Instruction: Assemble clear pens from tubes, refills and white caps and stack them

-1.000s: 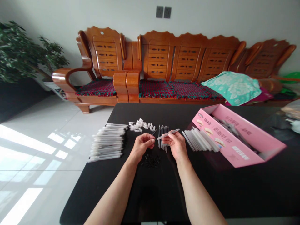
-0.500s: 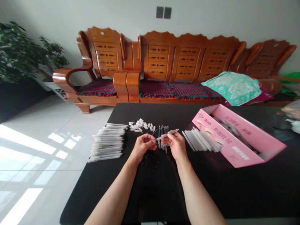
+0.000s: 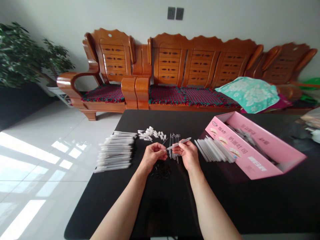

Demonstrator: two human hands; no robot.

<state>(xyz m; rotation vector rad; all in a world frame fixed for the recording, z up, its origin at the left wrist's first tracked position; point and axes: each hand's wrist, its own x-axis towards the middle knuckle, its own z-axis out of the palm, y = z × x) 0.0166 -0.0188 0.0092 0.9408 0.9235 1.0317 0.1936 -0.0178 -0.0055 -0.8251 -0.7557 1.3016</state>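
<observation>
My right hand (image 3: 189, 152) pinches a translucent white pen barrel (image 3: 176, 144), which slants up to the right. At the barrel's lower left end, the closed fingertips of my left hand (image 3: 154, 154) grip it; any small part between them is hidden. Dark, thin pen refills (image 3: 174, 155) lie just beneath the barrel, partly covered by my hands. Small black plugs (image 3: 161, 172) are heaped on the table below my left hand. Beyond it, white pen caps (image 3: 150, 132) lie in a loose pile. Translucent barrels (image 3: 213, 149) are bunched right of my right hand.
A row of white pens with black ends (image 3: 116, 151) lies on the black table (image 3: 160, 206) at left. The pink box (image 3: 245, 155) at right holds more slender pieces. Behind the table stands a wooden sofa (image 3: 170, 63) with a turquoise cloth (image 3: 250, 93).
</observation>
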